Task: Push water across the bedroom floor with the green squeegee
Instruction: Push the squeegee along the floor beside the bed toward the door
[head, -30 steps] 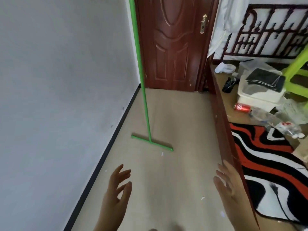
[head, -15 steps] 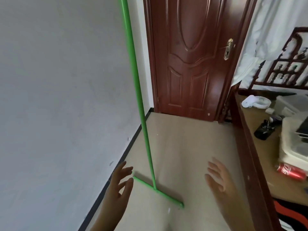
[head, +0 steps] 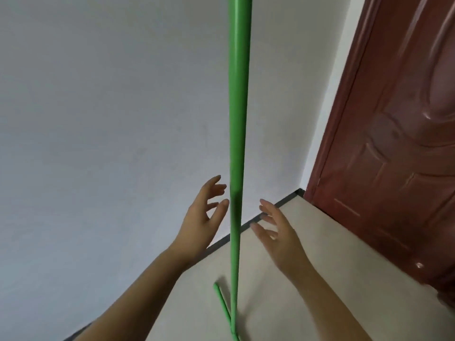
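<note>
Closer now, you're bringing your open, empty left hand (head: pixel 202 222) and right hand (head: pixel 278 232) around the light, stiff squeegee pole (head: pixel 237 119) mid-shaft.

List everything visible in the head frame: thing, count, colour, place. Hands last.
long green squeegee handle: 1, green, upright in the centre, running from the top edge down to the floor
green squeegee blade: 1, green, on the floor at the foot of the handle, only partly in frame
plain wall: 1, pale grey-white, left and centre
dark baseboard strip: 1, black, along the foot of the wall
smooth floor: 1, beige, lower right
panelled wooden door: 1, reddish brown, right side
left hand: 1, open, just left of the handle, not gripping it
right hand: 1, open, just right of the handle, not gripping it
</note>
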### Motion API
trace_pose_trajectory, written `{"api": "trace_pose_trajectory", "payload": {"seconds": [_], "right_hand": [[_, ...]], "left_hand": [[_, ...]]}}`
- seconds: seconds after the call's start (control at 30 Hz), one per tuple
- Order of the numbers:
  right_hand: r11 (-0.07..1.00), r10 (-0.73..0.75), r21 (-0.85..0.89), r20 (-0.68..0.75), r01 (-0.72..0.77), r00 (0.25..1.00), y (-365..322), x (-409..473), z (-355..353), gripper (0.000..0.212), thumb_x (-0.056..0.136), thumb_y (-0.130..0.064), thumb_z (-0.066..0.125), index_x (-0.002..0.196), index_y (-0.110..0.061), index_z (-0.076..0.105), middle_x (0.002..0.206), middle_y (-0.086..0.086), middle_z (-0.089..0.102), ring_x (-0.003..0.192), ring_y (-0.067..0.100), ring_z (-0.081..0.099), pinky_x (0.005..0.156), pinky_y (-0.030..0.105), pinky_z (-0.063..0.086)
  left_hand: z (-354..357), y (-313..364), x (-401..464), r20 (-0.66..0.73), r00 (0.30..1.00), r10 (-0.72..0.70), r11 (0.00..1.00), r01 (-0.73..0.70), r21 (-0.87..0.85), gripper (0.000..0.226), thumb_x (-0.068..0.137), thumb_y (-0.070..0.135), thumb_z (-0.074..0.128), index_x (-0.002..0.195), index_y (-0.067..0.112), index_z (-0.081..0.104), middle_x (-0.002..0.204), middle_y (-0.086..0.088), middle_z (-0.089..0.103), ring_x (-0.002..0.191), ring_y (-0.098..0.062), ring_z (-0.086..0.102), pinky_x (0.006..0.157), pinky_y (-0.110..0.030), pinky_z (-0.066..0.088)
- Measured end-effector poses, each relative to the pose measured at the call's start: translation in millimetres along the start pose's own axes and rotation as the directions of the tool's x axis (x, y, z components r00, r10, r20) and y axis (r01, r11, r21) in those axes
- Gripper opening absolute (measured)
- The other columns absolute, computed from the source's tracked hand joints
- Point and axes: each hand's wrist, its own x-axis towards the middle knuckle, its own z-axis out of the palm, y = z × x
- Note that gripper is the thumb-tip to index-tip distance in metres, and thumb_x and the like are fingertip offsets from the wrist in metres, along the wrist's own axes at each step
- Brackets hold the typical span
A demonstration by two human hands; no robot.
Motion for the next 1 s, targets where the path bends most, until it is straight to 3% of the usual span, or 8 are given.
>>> {"api": "trace_pose_trajectory", "payload": {"seconds": [0.17,0.27,0.37,0.53,0.67,0.77,0.9,1.0], "right_hand": [[0.986,-0.027,-0.145,0.364,0.085,0.931,13,66,-6,0.048,0.083,-0.033,0.059,0.128,-0.030,0.040,0.126,-0.009,0.052,0.114,0.011,0.052,0.095,0.037,0.048],[0.945,-0.065,-0.245,0.505,0.215,0.861,13,85,-4,0.025,0.086,-0.035,0.052,0.109,-0.025,0.053,0.107,-0.004,0.067,0.097,0.013,0.063,0.083,0.036,0.052],[0.903,-0.119,-0.282,0.560,0.324,0.820,10,99,-1,0.023,0.089,-0.034,0.046,0.104,-0.019,0.054,0.093,0.004,0.070,0.086,0.020,0.064,0.071,0.034,0.049],[0.873,-0.183,-0.270,0.591,0.407,0.785,9,143,19,0.024,0.090,-0.030,0.045,0.099,-0.010,0.054,0.087,0.011,0.069,0.066,0.023,0.058,0.055,0.024,0.040],[0.858,-0.201,-0.277,0.596,0.433,0.778,10,184,37,0.022,0.089,-0.026,0.049,0.092,-0.005,0.054,0.080,0.010,0.067,0.053,0.015,0.050,0.047,0.015,0.030],[0.859,-0.197,-0.256,0.632,0.442,0.749,8,215,47,0.019,0.088,-0.026,0.051,0.085,-0.007,0.053,0.071,0.004,0.059,0.052,0.014,0.051,0.047,0.014,0.030],[0.841,-0.223,-0.197,0.723,0.504,0.654,8,254,61,0.020,0.087,-0.026,0.052,0.082,-0.007,0.052,0.067,0.003,0.057,0.053,0.015,0.053,0.048,0.015,0.033],[0.823,-0.247,-0.159,0.765,0.545,0.595,10,272,69,0.020,0.087,-0.028,0.053,0.079,-0.011,0.050,0.068,0.002,0.058,0.056,0.017,0.055,0.050,0.016,0.037]], "left_hand": [[35,25,39,-0.113,0.992,-0.050,0.995,0.059,0.075,0.028,0.091,0.025,0.049,0.110,0.044,0.041,0.104,0.024,0.060,0.098,0.006,0.058,0.083,-0.008,0.046],[40,26,47,-0.165,0.980,-0.113,0.989,0.127,0.079,0.010,0.091,0.020,0.051,0.100,0.022,0.049,0.092,0.013,0.066,0.087,-0.002,0.065,0.077,-0.017,0.053],[39,21,56,-0.230,0.962,-0.148,0.979,0.175,0.101,0.009,0.090,0.015,0.050,0.097,0.009,0.049,0.083,0.007,0.064,0.079,-0.002,0.064,0.072,-0.013,0.050],[26,4,90,-0.302,0.939,-0.168,0.966,0.217,0.139,0.011,0.090,0.016,0.049,0.098,0.008,0.048,0.080,0.006,0.062,0.072,0.002,0.061,0.067,-0.010,0.049],[16,-10,122,-0.351,0.919,-0.178,0.959,0.242,0.147,0.009,0.090,0.017,0.049,0.096,0.010,0.046,0.080,0.002,0.061,0.076,-0.011,0.063,0.075,-0.026,0.054],[12,-19,144,-0.397,0.892,-0.214,0.943,0.295,0.153,0.008,0.090,0.017,0.049,0.095,0.012,0.045,0.082,-0.001,0.061,0.078,-0.016,0.063,0.078,-0.032,0.054],[8,-28,169,-0.504,0.823,-0.263,0.907,0.389,0.162,0.009,0.091,0.018,0.049,0.097,0.013,0.046,0.085,-0.003,0.063,0.077,-0.012,0.062,0.074,-0.023,0.051],[7,-31,178,-0.557,0.774,-0.301,0.876,0.455,0.159,0.011,0.091,0.019,0.049,0.098,0.012,0.046,0.086,-0.002,0.063,0.082,-0.016,0.063,0.079,-0.031,0.052]]}}
